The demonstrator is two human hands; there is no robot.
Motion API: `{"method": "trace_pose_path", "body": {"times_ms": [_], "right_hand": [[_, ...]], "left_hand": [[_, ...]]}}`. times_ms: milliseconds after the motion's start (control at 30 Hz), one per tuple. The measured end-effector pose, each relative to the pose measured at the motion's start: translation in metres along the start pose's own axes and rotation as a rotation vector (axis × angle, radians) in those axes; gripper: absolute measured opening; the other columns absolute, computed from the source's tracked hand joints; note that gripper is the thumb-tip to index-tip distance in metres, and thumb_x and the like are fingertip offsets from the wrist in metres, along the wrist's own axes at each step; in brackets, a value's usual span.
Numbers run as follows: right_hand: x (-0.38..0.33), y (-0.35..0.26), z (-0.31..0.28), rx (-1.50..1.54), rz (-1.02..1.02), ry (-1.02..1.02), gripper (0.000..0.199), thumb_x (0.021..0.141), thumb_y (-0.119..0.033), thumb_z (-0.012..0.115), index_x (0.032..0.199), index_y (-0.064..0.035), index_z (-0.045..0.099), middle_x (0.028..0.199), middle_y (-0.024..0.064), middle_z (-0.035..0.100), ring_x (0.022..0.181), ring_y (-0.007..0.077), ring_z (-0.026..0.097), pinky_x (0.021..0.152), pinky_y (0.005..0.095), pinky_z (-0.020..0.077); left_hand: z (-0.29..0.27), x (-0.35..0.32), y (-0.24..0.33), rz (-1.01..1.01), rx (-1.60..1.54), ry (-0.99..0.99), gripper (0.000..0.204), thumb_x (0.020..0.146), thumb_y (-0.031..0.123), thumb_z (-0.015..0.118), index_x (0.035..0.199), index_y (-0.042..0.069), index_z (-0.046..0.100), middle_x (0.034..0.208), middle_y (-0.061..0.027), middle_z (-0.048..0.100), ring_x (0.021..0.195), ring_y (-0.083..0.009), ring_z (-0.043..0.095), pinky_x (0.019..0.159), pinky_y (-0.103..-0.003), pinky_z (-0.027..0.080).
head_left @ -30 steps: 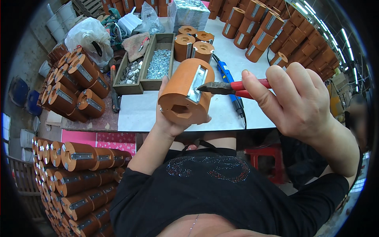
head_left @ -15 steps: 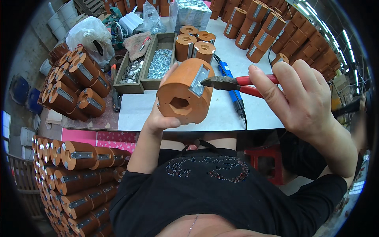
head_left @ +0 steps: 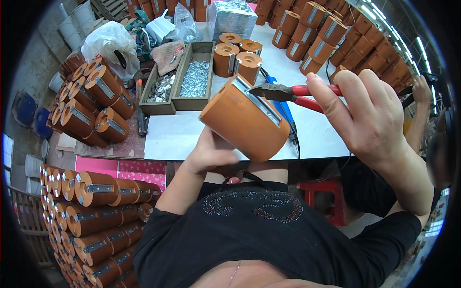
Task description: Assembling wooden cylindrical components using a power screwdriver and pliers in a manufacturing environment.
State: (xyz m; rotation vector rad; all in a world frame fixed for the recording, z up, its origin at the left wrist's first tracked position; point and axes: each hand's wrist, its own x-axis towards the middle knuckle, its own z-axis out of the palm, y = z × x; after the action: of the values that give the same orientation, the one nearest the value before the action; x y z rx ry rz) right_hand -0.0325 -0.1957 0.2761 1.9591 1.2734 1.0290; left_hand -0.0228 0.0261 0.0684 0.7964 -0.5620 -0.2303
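Note:
An orange-brown cylinder [head_left: 245, 127] is held tilted above the table's near edge, its hollow end up and to the left. Along its side runs a silver metal strip [head_left: 272, 115] set in a slot. My left hand [head_left: 207, 152] supports the cylinder from below and behind; the thumb is blurred and most fingers are hidden. My right hand [head_left: 367, 113] is closed on the red handles of a pair of pliers [head_left: 273, 92]. The dark jaws touch the cylinder at the strip's upper part.
Wooden trays [head_left: 176, 102] of small metal parts stand behind, left of several upright cylinders [head_left: 248, 62]. A blue corded tool [head_left: 286, 113] lies on the white tabletop [head_left: 177, 137]. Stacked cylinders [head_left: 96, 189] rise at my left. Another person's arm [head_left: 420, 105] shows at the right.
The cylinder has turned from its hollow end facing me to its long side facing me, hollow end now up-left. My left hand shifted lower; the pliers stay at the strip.

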Motion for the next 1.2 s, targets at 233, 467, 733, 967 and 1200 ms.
{"method": "trace_pose_path", "body": {"times_ms": [233, 467, 733, 967, 1200], "right_hand": [[-0.001, 0.003, 0.000, -0.023, -0.022, 0.016, 0.047, 0.066, -0.013, 0.067, 0.112, -0.0077, 0.063, 0.081, 0.0037, 0.048, 0.063, 0.0136, 0.044, 0.049, 0.0253, 0.0360], [0.001, 0.000, 0.000, -0.023, -0.031, 0.023, 0.044, 0.066, -0.013, 0.067, 0.110, -0.0077, 0.064, 0.080, 0.0034, 0.048, 0.063, 0.0132, 0.043, 0.050, 0.0254, 0.0347], [0.004, -0.002, 0.000, -0.010, -0.027, -0.004, 0.048, 0.067, -0.014, 0.066, 0.114, -0.0083, 0.062, 0.080, 0.0028, 0.047, 0.064, 0.0135, 0.044, 0.051, 0.0252, 0.0360], [0.002, -0.001, 0.002, -0.022, -0.044, -0.003, 0.047, 0.067, -0.014, 0.067, 0.113, -0.0086, 0.062, 0.080, 0.0030, 0.047, 0.063, 0.0134, 0.044, 0.049, 0.0246, 0.0363], [0.004, -0.002, -0.003, -0.028, -0.066, 0.004, 0.046, 0.066, -0.013, 0.066, 0.112, -0.0086, 0.063, 0.079, 0.0030, 0.047, 0.062, 0.0131, 0.043, 0.048, 0.0246, 0.0358]], "left_hand": [[-0.002, 0.004, -0.004, -0.102, -0.828, -0.288, 0.070, 0.088, 0.053, 0.039, 0.134, -0.001, 0.031, 0.119, -0.0200, 0.053, 0.100, -0.0330, 0.060, 0.087, -0.053, 0.047], [0.009, 0.007, 0.006, -0.142, -0.646, 0.040, 0.076, 0.086, 0.061, 0.041, 0.139, 0.008, 0.028, 0.128, -0.0226, 0.042, 0.115, -0.0407, 0.046, 0.090, -0.063, 0.040], [-0.005, 0.008, 0.009, 0.372, 0.122, -0.081, 0.125, 0.055, 0.038, 0.082, 0.143, 0.009, -0.003, 0.142, -0.0178, 0.026, 0.128, -0.0308, 0.036, 0.104, -0.043, 0.032], [0.002, 0.007, 0.025, 0.214, 0.149, 0.028, 0.124, 0.059, 0.062, 0.073, 0.142, 0.000, 0.004, 0.142, -0.0213, 0.026, 0.129, -0.0337, 0.034, 0.105, -0.047, 0.033], [-0.022, 0.000, 0.020, 0.110, -0.684, -0.038, 0.093, 0.081, 0.075, 0.024, 0.140, 0.003, 0.022, 0.139, -0.0250, 0.029, 0.118, -0.0425, 0.044, 0.078, -0.063, 0.048]]}}
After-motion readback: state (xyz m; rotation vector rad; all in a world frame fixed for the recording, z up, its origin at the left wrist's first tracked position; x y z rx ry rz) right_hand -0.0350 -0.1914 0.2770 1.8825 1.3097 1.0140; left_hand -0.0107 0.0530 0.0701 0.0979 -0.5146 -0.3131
